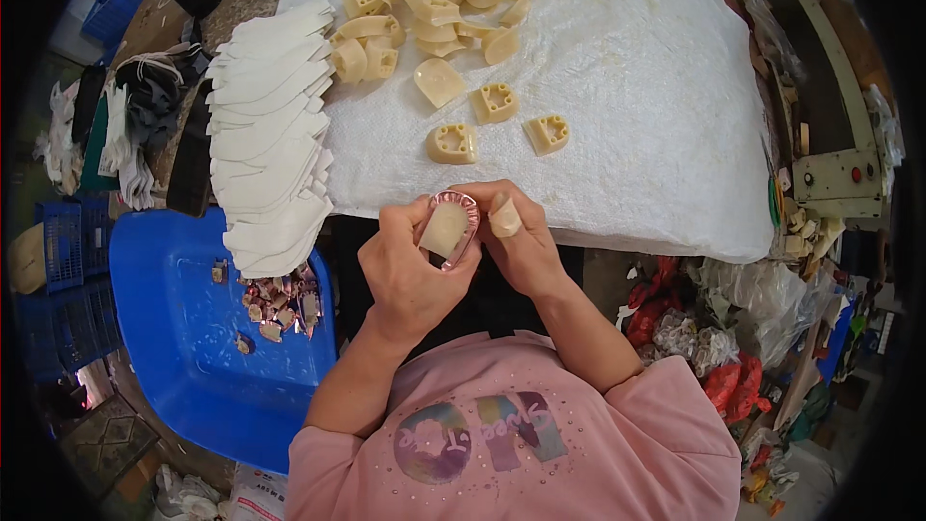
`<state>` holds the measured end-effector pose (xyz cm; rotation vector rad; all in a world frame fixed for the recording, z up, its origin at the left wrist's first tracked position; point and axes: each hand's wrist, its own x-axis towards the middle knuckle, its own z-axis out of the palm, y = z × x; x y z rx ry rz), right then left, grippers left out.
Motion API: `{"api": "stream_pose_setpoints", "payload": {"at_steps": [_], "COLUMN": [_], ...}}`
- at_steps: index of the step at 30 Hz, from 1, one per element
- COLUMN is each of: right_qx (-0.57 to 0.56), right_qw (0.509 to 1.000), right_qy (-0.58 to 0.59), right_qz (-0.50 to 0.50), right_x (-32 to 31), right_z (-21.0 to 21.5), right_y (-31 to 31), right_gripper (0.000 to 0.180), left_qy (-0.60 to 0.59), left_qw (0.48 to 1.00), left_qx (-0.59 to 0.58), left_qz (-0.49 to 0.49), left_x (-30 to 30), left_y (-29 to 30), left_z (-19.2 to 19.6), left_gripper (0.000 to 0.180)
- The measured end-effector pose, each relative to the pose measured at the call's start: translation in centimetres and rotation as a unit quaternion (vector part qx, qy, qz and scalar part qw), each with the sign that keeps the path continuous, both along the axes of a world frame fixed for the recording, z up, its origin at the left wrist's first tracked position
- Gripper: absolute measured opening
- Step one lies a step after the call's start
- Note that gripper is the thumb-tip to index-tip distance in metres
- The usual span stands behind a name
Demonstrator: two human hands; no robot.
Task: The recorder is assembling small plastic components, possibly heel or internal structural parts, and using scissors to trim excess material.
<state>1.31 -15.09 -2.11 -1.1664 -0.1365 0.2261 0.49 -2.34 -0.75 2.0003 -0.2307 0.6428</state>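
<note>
My left hand [413,260] is closed around a shoe heel [447,229], a beige plastic block with shiny pink metallic material pleated around its rim. My right hand [521,249] is at the heel's right side, its fingers curled behind it and partly hidden. A pale wrap covers the right thumb. Beyond my hands, a few bare beige heels [451,144] lie on the white woven sheet, some with their holed ends up. Farther off is a heap of similar heels [439,0].
Overlapping white cut pieces [270,125] form a long row along the sheet's left side. Below them stands a blue basin [193,357] containing several pink-covered heels [282,304]. A machine panel with knobs [837,178] stands at the right, above plastic bags [762,304].
</note>
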Motion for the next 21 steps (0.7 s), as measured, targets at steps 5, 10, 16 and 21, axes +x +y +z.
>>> {"api": "stream_pose_setpoints", "payload": {"at_steps": [5, 10, 16, 21], "right_qx": [0.029, -0.121, -0.157, -0.342], "right_qw": [0.998, 0.989, 0.98, 0.888], "right_qy": [0.007, -0.055, -0.082, -0.303], "right_qz": [0.063, 0.062, 0.088, 0.051], "right_x": [0.4, 0.7, 2.3, 4.3], "right_z": [0.4, 2.3, 2.5, 3.4], "right_y": [-0.6, 0.1, 1.2, 4.5], "right_gripper": [0.039, 0.029, 0.026, 0.028], "left_qy": [0.031, 0.042, 0.025, 0.052], "left_qw": [0.999, 0.998, 0.999, 0.98], "left_qx": [-0.026, -0.039, 0.001, 0.113], "left_qz": [-0.006, 0.013, 0.034, 0.156], "left_x": [-0.4, -0.8, -2.6, -6.2], "left_y": [1.0, 2.1, 5.4, 10.7], "left_z": [0.1, -0.1, -0.7, -3.2], "left_gripper": [0.046, 0.047, 0.046, 0.043]}}
